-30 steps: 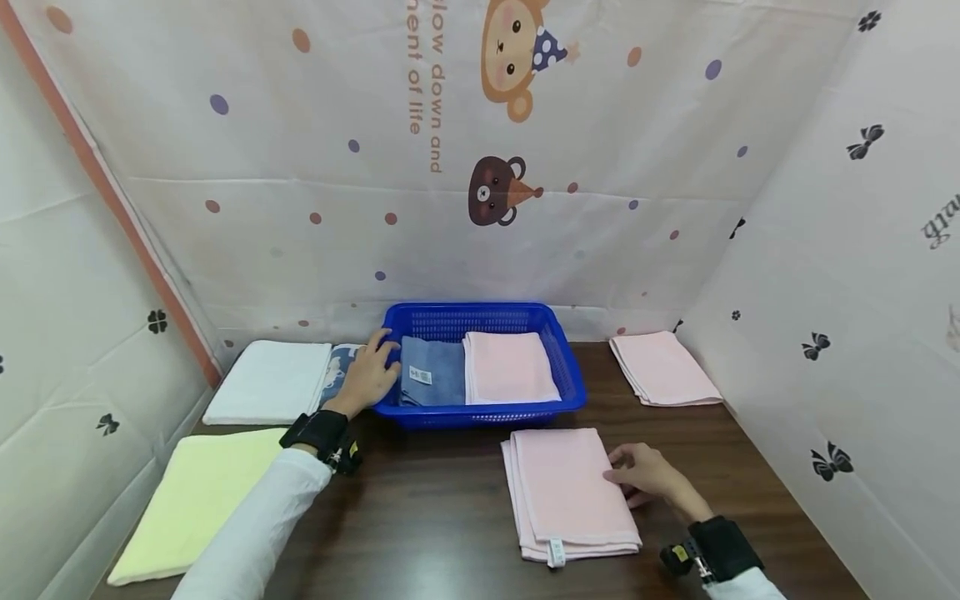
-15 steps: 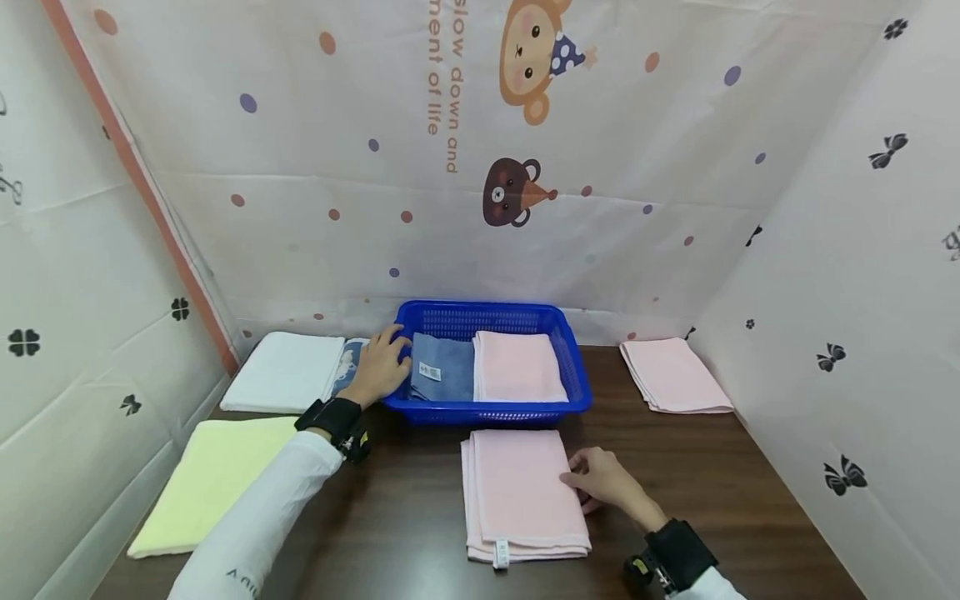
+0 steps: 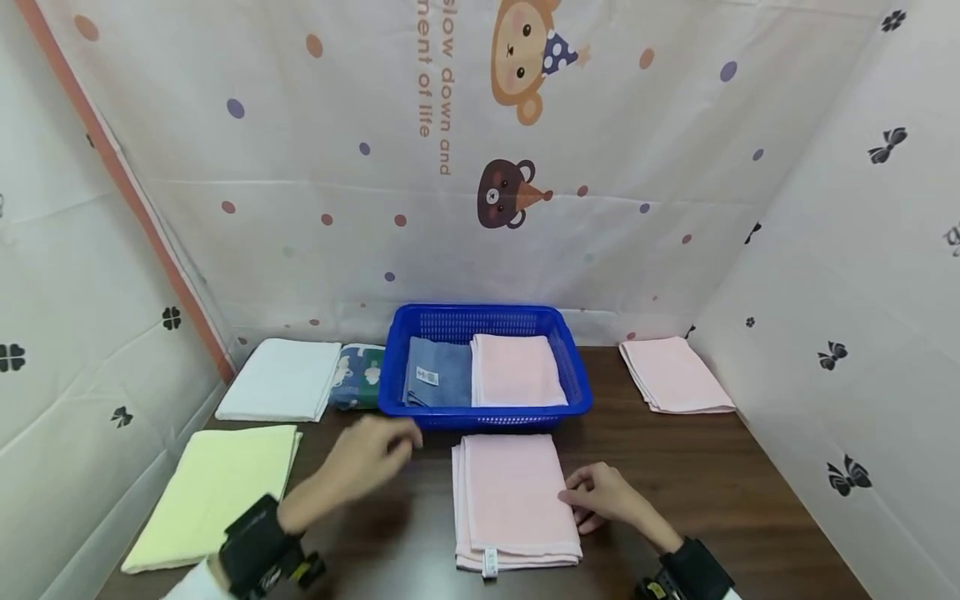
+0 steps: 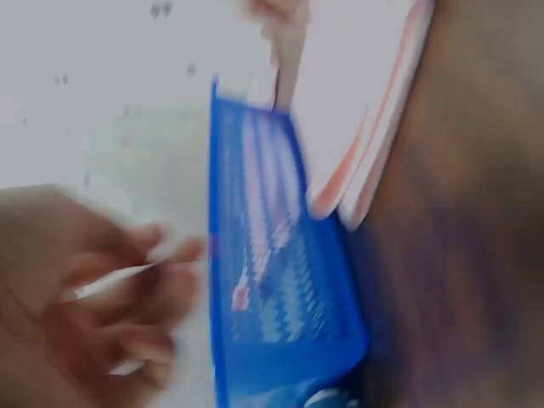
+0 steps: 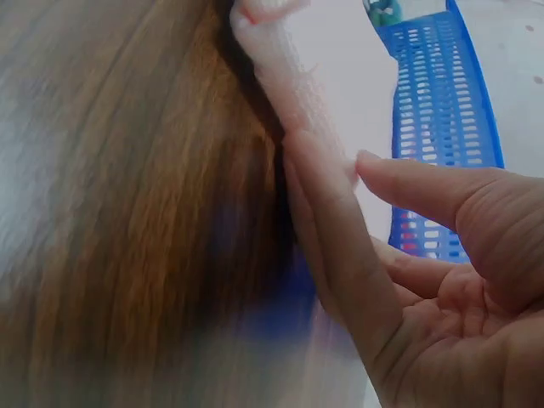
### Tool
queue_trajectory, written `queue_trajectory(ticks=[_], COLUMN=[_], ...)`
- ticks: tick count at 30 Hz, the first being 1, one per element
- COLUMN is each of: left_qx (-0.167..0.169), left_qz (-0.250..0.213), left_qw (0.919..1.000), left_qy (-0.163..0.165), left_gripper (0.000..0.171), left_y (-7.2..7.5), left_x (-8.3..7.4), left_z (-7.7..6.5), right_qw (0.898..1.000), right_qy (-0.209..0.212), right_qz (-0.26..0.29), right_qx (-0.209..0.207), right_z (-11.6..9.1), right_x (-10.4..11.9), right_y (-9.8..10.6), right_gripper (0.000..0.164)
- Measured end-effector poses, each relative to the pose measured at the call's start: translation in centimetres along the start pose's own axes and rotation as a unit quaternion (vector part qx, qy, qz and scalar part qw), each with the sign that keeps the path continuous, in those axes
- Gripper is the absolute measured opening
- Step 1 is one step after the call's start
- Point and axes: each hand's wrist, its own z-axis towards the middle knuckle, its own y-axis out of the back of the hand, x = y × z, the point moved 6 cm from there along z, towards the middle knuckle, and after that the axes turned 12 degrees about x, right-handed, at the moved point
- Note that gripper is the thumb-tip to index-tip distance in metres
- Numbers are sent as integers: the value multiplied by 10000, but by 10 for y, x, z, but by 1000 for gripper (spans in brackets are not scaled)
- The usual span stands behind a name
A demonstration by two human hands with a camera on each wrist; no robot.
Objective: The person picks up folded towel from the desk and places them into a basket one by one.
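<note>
A folded pink towel [image 3: 517, 500] with a small white tag lies on the dark wooden table in front of the blue basket [image 3: 480, 417]. My right hand [image 3: 600, 496] pinches its right edge; the right wrist view shows the thumb [image 5: 408, 178] on top and a finger [image 5: 331, 204] along the side. Over the table, left of that towel, is my left hand [image 3: 371, 454], its fingers loosely bent around nothing and blurred in the left wrist view. Inside the basket, a folded blue towel [image 3: 438, 375] sits beside another folded pink towel [image 3: 517, 371].
At left lie a yellow towel [image 3: 213, 496], a white towel [image 3: 281, 379] and a patterned blue-green cloth [image 3: 357, 375] against the basket. Another pink towel [image 3: 675, 373] lies at the back right. Printed sheets [image 3: 360, 208] stand behind and along both sides.
My left hand has come off the basket's left rim and moved back toward me. The pink towel in front has slid left with my right hand at its edge.
</note>
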Motion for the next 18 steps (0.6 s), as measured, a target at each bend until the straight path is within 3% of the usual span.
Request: queue_trajectory(ticks=[3, 6, 11, 15, 18], left_qx=[1123, 1571, 1285, 1140, 1222], left_qz=[-16, -116, -424, -844, -1616], left_qw=[9935, 9864, 9852, 9867, 9777], left_qy=[192, 478, 1056, 791, 555], left_gripper=[12, 20, 30, 30, 26], left_y=[-33, -56, -72, -77, -81], left_x=[2, 14, 34, 32, 26], left_z=[-23, -33, -35, -32, -31], right_qw=[9999, 9996, 9982, 9984, 9987], right_qy=[121, 206, 424, 484, 459], right_qz=[15, 85, 221, 83, -26], right_qx=[74, 169, 359, 281, 224], right_z=[9, 18, 35, 40, 40], right_x=[7, 17, 33, 38, 38], right_y=[-6, -18, -42, -51, -53], right_gripper=[24, 23, 22, 19, 18])
